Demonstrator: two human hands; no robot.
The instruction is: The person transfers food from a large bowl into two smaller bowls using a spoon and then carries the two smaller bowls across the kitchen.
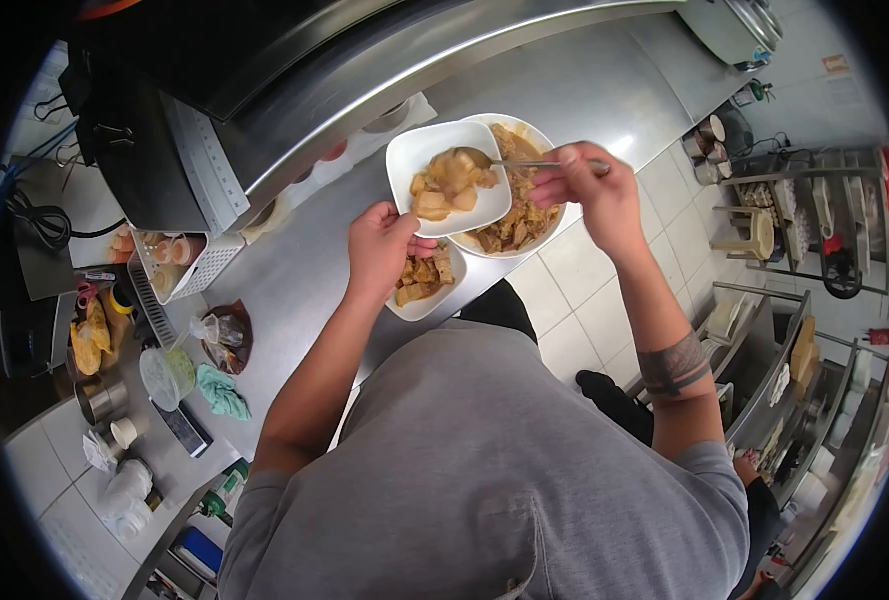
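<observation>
My left hand (383, 247) grips the near left edge of a square white bowl (405, 165), which holds chunks of food in brown sauce (447, 190). In my right hand (590, 190) is a metal spoon (540, 163), its head in the food of that bowl. Partly under the held bowl, a larger round white bowl (557, 222) contains shredded-looking brown food (510, 232). A smaller white bowl (455, 290) with brown chunks sits nearer my body, below my left hand and partly hidden by it.
The steel counter (305, 260) carries a white basket (205, 262), a plastic bag (227, 335), a green cloth (223, 392), a clear container (168, 378) and a phone (183, 428). A steel ledge (365, 95) runs above. Shelves (805, 225) stand at right beyond the tiled floor (570, 330).
</observation>
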